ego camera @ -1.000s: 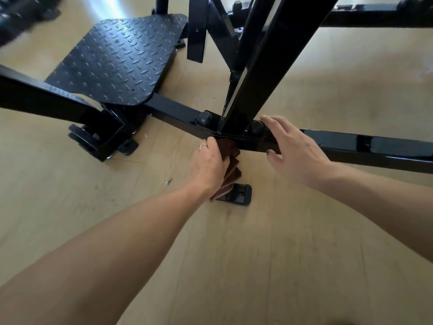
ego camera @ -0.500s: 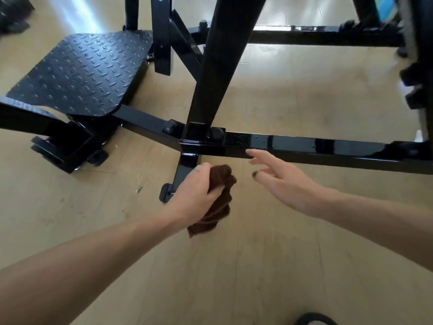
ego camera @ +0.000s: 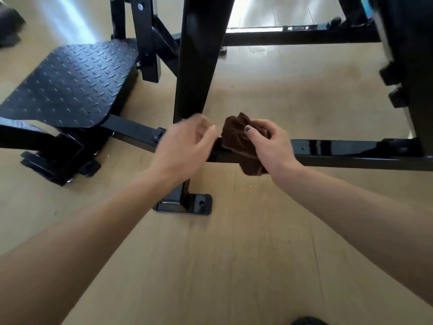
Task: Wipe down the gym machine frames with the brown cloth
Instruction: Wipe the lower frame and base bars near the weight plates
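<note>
You are leaning over the black gym machine frame [ego camera: 199, 55] standing on the wooden floor [ego camera: 234, 254], its horizontal bar [ego camera: 351, 150] crossing before you. Your right hand [ego camera: 269, 143] is gripping the bunched brown cloth [ego camera: 234, 134] against that bar. Your left hand [ego camera: 185, 144] is hovering beside it, blurred, fingers loosely curled, holding nothing.

You have only 1 view: the head camera, wide-angle, looks forward and steeply down from above your forearms, close to the glossy black horizontal frame bar [ego camera: 351, 148], with the pale wooden floor [ego camera: 234, 266] filling the near half.
</note>
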Motion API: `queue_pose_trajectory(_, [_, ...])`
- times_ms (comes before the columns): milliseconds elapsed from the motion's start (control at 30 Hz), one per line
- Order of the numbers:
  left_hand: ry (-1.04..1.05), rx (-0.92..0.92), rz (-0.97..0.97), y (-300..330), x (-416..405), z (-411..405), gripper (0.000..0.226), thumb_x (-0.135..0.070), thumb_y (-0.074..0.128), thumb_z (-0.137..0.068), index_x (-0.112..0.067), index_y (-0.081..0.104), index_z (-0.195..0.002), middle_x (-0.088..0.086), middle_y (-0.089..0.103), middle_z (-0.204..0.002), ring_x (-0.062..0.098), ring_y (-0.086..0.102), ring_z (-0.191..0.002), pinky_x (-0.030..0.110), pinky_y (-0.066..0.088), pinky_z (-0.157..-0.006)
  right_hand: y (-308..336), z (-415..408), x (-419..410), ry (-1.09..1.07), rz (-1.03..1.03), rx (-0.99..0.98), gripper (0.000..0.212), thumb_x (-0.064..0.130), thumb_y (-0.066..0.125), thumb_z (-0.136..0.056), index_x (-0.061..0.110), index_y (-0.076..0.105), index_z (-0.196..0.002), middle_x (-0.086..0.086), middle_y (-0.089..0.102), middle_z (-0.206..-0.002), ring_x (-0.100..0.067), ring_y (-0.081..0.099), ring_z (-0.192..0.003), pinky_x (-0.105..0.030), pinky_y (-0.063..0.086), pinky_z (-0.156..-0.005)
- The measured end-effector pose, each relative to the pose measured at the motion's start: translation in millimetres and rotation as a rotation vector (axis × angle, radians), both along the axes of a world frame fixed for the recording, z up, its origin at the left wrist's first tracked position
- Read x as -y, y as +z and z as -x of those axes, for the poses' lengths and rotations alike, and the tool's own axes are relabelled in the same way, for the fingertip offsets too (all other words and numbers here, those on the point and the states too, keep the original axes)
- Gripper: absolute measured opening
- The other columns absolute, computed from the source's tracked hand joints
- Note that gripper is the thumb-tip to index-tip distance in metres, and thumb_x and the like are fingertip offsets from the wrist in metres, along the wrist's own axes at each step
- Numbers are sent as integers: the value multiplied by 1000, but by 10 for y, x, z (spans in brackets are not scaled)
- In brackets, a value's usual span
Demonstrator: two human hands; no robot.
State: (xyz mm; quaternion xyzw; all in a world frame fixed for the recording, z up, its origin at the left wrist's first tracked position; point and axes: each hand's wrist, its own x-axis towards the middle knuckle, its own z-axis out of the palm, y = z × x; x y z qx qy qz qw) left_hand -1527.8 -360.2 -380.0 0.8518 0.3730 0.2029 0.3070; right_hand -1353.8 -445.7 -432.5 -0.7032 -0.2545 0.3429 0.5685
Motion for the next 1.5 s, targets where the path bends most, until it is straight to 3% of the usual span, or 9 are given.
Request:
queue_pose_trajectory(100, [212, 145, -282, 89, -221, 230, 27, -44, 53, -96, -18, 59, -96, -4, 62, -82, 16, 59, -76, 44, 53, -72, -54, -187, -100, -26, 11, 357, 22, 32, 63, -101, 30, 66, -123, 13, 63, -104, -20, 66, -98, -20, 56, -60])
queue_pose_trajectory(167, [281, 199, -252, 109, -369, 188, 42, -53, 56, -94, -19, 53, -118, -2, 58, -105, 14, 57, -94, 34, 50, -85, -111, -249, -184, 32, 105, 656, 32, 33, 58, -103, 24, 62, -134, 4, 60, -109, -18, 60, -101, -12, 43, -68])
queue_pose_trajectory(267, [140, 275, -33, 8, -409, -25, 61, -53, 54, -98, -20, 36, -146, -3, 54, -129, 11, 53, -119, 30, 46, -100, -165, -101, -318, 160, 242, 863, 47, 49, 44, -105, 28, 49, -147, -2, 53, -117, -20, 56, -97, -28, 44, -72])
queue_pose_trajectory(333, [141, 378, -3, -118, -353, -157, 52, -52, 54, -98, -18, 42, -135, -3, 60, -114, 8, 60, -103, 27, 52, -86, -214, 114, -393, 207, 262, 926, 57, 58, 37, -104, 31, 39, -153, -3, 51, -122, -19, 52, -95, -33, 45, -75])
queue_pose_trajectory(533, [269, 574, -95, -264, -323, -308, 41, -56, 57, -94, -23, 46, -116, -9, 59, -91, 5, 61, -82, 17, 49, -68, -343, 373, -494, 204, 259, 1077, 50, 52, 42, -105, 29, 41, -149, -13, 46, -130, -27, 49, -111, -43, 48, -95])
queue_pose_trajectory(800, [303, 630, -102, -332, -345, -375, 43, -56, 60, -93, -22, 46, -116, 4, 62, -95, 18, 65, -88, 29, 57, -71, -341, 112, -248, 251, 136, 1171, 36, 35, 57, -103, 16, 57, -134, -18, 59, -116, -30, 61, -94, -36, 52, -71])
queue_pose_trajectory(1133, [340, 662, -99, -329, -313, -399, 43, -49, 60, -92, -16, 49, -117, 3, 61, -94, 19, 64, -87, 33, 59, -69, -416, -885, 556, -221, 469, 1053, 33, 41, 48, -105, 20, 51, -129, -17, 51, -115, -31, 55, -92, -40, 50, -78])
queue_pose_trajectory(1367, [330, 636, -140, -366, -353, -380, 46, -49, 58, -95, -10, 50, -118, -5, 57, -88, 10, 60, -81, 19, 48, -66, -366, 345, -463, 124, 214, 1071, 30, 38, 52, -104, 22, 58, -129, -10, 52, -114, -17, 41, -88, -33, 44, -74])
queue_pose_trajectory(1500, [312, 623, -146, -356, -349, -365, 49, -51, 58, -96, -9, 50, -119, -6, 56, -90, 8, 58, -82, 15, 46, -67, -320, 207, -396, 217, 162, 1174, 33, 36, 54, -104, 20, 59, -132, -11, 55, -112, -22, 49, -88, -33, 42, -72])
